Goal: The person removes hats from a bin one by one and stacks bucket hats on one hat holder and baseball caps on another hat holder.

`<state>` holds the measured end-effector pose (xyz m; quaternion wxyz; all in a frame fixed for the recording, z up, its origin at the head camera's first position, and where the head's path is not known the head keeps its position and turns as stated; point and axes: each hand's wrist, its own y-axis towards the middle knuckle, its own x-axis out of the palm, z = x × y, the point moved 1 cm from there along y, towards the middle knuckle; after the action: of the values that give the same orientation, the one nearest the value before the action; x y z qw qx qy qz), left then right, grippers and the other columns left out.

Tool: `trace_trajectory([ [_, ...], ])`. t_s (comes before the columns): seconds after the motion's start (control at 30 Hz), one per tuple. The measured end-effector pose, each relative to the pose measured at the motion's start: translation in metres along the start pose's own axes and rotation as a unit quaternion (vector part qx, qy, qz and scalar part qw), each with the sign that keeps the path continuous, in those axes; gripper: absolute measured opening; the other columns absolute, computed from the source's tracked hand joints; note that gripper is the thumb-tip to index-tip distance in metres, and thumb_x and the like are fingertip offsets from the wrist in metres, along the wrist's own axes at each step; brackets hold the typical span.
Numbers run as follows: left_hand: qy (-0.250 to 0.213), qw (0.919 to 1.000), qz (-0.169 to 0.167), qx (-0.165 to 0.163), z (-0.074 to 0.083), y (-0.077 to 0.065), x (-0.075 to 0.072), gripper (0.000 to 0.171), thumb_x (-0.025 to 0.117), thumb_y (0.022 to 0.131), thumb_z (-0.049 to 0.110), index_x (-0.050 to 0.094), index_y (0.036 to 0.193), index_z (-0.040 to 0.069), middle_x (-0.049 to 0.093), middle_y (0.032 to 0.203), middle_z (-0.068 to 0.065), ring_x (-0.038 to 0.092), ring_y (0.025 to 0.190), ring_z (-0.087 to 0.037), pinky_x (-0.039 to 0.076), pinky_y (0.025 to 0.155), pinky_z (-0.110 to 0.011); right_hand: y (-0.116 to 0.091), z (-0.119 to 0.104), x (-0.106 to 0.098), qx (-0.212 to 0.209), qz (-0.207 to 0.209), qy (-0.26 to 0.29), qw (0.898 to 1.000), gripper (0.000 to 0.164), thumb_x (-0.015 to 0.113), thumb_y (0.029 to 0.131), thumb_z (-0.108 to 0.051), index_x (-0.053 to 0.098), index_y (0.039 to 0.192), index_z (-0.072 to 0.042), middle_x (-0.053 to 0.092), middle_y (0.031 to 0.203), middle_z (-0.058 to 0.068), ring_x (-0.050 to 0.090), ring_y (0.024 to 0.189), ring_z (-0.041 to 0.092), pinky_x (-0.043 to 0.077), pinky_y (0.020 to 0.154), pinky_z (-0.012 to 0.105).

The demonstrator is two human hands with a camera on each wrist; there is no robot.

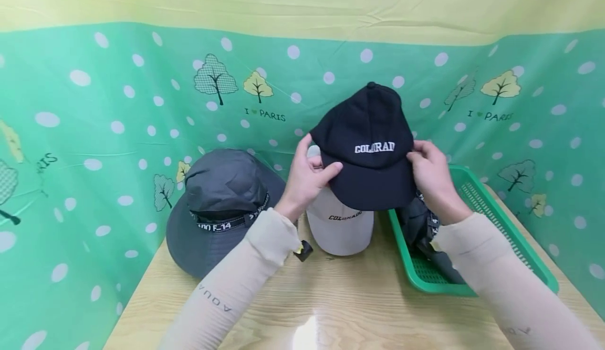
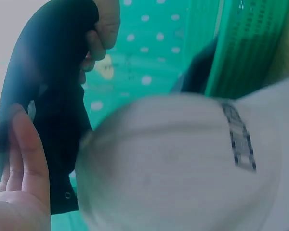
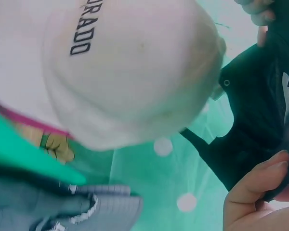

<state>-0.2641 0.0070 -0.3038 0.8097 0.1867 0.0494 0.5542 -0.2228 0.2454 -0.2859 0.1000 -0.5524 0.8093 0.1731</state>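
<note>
Centrally, the black cap (image 1: 368, 124) is held in the air above the desk (image 1: 283, 308), brim downward and front panel facing the head camera. The crown is rounded, with a covered button at the top and a vertical seam down the front. White block lettering across the front reads "COLORAD"; whether a further letter follows cannot be told. The brim is curved and plain black. Both wrist views show the dark inside, a pale label, and a small round eyelet near the edge.

The left hand (image 1: 304, 176) pinches the cap's left side between thumb and fingers, thumb at the front near the brim joint. The right hand (image 1: 430, 171) pinches the opposite side, fingers bent at the edge.

The green basket (image 1: 441, 288) stands on the right of the desk. Its walls and floor are perforated. Inside, toward its left side, lies a dark grey fabric item (image 1: 416, 224) with a black strip lettered in white; the right forearm partly covers it.

A pale cap (image 1: 342, 234) lettered "COLORADO" sits behind and below the black cap. Left of it rests a dark wide-brimmed hat (image 1: 222, 182) with a lettered band.
</note>
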Motion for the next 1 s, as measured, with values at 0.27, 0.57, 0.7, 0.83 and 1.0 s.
trace_trajectory([
  [0.27, -0.002, 0.9984, 0.017, -0.053, -0.014, -0.002, -0.026, 0.086, 0.066, 0.085, -0.003, 0.016, 0.15, 0.022, 0.067, 0.082, -0.013, 0.066, 0.068, -0.02, 0.055, 0.059, -0.032, 0.012, 0.01, 0.033, -0.011, -0.008, -0.023, 1.0, 0.039, 0.037, 0.1, -0.014, 0.046, 0.134, 0.002, 0.051, 0.122, 0.02, 0.048, 0.113, 0.03, 0.038, 0.097, 0.043],
  [0.57, -0.021, 0.9892, 0.028, -0.142, -0.036, -0.014, -0.04, 0.094, 0.068, 0.085, -0.002, 0.006, 0.152, 0.023, 0.068, 0.084, -0.014, 0.066, 0.063, -0.02, 0.054, 0.06, -0.032, 0.006, 0.033, 0.049, -0.013, -0.071, -0.129, 0.989, 0.044, 0.035, 0.101, -0.019, 0.041, 0.14, 0.002, 0.047, 0.136, 0.023, 0.042, 0.126, 0.035, 0.034, 0.104, 0.049],
  [0.7, -0.062, 0.986, 0.03, -0.152, -0.043, -0.019, -0.039, 0.089, 0.065, 0.084, -0.005, 0.011, 0.15, 0.02, 0.067, 0.087, -0.014, 0.067, 0.065, -0.02, 0.055, 0.06, -0.034, 0.0, 0.036, 0.049, -0.022, -0.092, -0.179, 0.979, 0.046, 0.032, 0.102, -0.02, 0.04, 0.141, 0.003, 0.045, 0.139, 0.025, 0.041, 0.128, 0.038, 0.034, 0.104, 0.052],
  [0.83, -0.058, 0.986, 0.032, -0.153, -0.053, -0.028, -0.036, 0.089, 0.064, 0.084, -0.007, 0.011, 0.15, 0.019, 0.067, 0.082, -0.012, 0.066, 0.059, -0.02, 0.054, 0.056, -0.034, -0.006, 0.038, 0.048, -0.036, -0.106, -0.228, 0.967, 0.044, 0.029, 0.102, -0.017, 0.045, 0.135, 0.006, 0.05, 0.13, 0.029, 0.048, 0.119, 0.042, 0.039, 0.096, 0.054],
  [1.0, -0.008, 0.9856, 0.049, -0.162, -0.069, -0.043, -0.033, 0.094, 0.066, 0.083, -0.005, 0.006, 0.152, 0.015, 0.067, 0.077, -0.011, 0.061, 0.049, -0.018, 0.053, 0.05, -0.032, -0.013, 0.048, 0.053, -0.054, -0.131, -0.287, 0.947, 0.041, 0.027, 0.101, -0.013, 0.053, 0.124, 0.008, 0.056, 0.119, 0.031, 0.054, 0.11, 0.043, 0.044, 0.089, 0.053],
])
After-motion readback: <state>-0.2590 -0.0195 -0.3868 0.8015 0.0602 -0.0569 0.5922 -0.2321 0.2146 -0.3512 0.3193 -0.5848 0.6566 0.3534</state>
